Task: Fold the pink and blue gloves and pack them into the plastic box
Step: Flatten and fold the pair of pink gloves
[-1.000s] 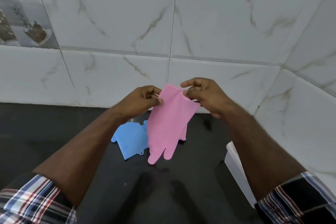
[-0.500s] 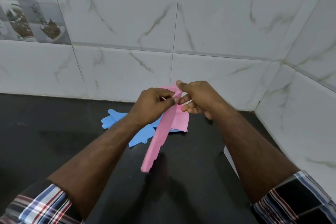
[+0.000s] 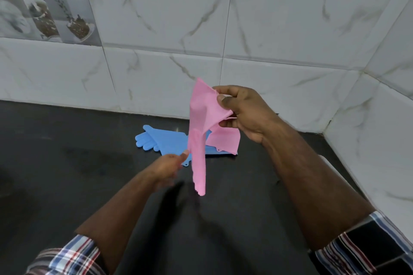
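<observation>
Closest to the camera are two checked sleeves, one low on the left and one low on the right, with bare arms reaching out over a black counter. The left hand is blurry and sits low, right beside the hanging pink glove. Its thumb points up at the glove's edge, but I cannot tell if it touches the glove or how its fingers lie. The right hand is higher up. Its thumb and fingers pinch the wide cuff end of the pink glove, so the hand is clamped on it. The glove hangs down in a long narrow strip, folded along its length, and its finger end dangles above the counter without touching it. Behind it, flat on the counter, lie the blue gloves, with their fingers pointing left. A second pink glove lies on top of the blue ones at their right end. Farther back, white marble tiles cover the wall, and they turn a corner on the right. At the top left is a tile with pictures of food.
</observation>
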A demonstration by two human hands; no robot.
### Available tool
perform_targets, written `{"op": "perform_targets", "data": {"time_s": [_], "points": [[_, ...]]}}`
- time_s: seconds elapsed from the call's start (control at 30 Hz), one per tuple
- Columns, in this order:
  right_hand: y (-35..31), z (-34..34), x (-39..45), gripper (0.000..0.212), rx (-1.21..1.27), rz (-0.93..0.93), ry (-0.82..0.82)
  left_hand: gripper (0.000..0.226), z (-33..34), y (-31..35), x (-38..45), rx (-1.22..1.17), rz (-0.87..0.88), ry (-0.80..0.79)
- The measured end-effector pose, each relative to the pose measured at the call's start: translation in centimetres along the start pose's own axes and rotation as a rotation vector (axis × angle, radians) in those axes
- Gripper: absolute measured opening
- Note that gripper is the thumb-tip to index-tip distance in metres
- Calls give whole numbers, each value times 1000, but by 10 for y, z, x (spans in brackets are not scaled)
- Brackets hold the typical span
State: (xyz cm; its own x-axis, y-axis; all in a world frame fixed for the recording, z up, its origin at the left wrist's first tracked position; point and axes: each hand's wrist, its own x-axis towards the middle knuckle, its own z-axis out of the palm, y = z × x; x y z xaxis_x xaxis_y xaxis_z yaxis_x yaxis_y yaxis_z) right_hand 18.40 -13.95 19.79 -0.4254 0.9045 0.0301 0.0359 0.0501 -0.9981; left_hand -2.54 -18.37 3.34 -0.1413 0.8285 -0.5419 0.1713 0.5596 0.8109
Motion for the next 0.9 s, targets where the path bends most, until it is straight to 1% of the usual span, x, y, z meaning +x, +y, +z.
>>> {"op": "perform_targets", "data": {"time_s": [0.07, 0.1, 0.13, 0.2, 0.27, 0.3, 0.33, 0.4, 0.47, 0.5, 0.53, 0.6, 0.63, 0.67, 0.7, 0.77, 0.8, 0.83, 0.9], "points": [[-1, -1, 0, 27, 59, -41, -25, 77, 8, -18, 2, -186, -158, -118], [0, -4, 0, 28, 76, -53, -28, 81, 12, -23, 3, -313, -200, -178], [1, -6, -1, 28, 88, -55, -21, 81, 16, -27, 3, -436, -227, -224], [6, -13, -2, 27, 95, -38, 10, 71, 18, -34, 1, -665, -218, -279], [14, -25, -5, 25, 88, -14, 45, 53, 15, -36, -2, -849, -178, -292], [19, -33, -8, 25, 81, -2, 65, 46, 11, -36, -5, -881, -146, -259], [24, -40, -12, 25, 69, 10, 85, 42, 6, -36, -4, -860, -101, -205], [40, -55, -25, 26, 6, 54, 126, 33, -7, -33, -4, -712, 0, -56], [65, -67, -41, 27, -110, 152, 167, 30, -19, -31, -4, -527, 75, 44], [82, -73, -49, 29, -218, 212, 193, 32, -23, -32, -5, -371, 106, 95], [100, -78, -56, 33, -369, 270, 224, 37, -28, -33, -6, -144, 144, 166], [134, -83, -71, 40, -661, 356, 263, 49, -32, -38, -8, 390, 222, 379], [147, -82, -78, 40, -742, 381, 268, 50, -31, -40, -12, 539, 269, 467], [157, -78, -84, 37, -782, 393, 260, 47, -28, -43, -16, 574, 322, 484], [166, -73, -89, 33, -811, 395, 238, 39, -23, -45, -21, 561, 369, 445], [179, -62, -95, 27, -868, 392, 144, 20, -12, -55, -27, 581, 432, 316], [184, -59, -97, 26, -900, 392, 83, 15, -8, -61, -30, 630, 446, 249], [189, -55, -99, 26, -945, 393, 27, 14, -3, -67, -34, 679, 463, 187], [198, -53, -100, 29, -1056, 395, -54, 22, 2, -80, -39, 791, 503, 104]]}}
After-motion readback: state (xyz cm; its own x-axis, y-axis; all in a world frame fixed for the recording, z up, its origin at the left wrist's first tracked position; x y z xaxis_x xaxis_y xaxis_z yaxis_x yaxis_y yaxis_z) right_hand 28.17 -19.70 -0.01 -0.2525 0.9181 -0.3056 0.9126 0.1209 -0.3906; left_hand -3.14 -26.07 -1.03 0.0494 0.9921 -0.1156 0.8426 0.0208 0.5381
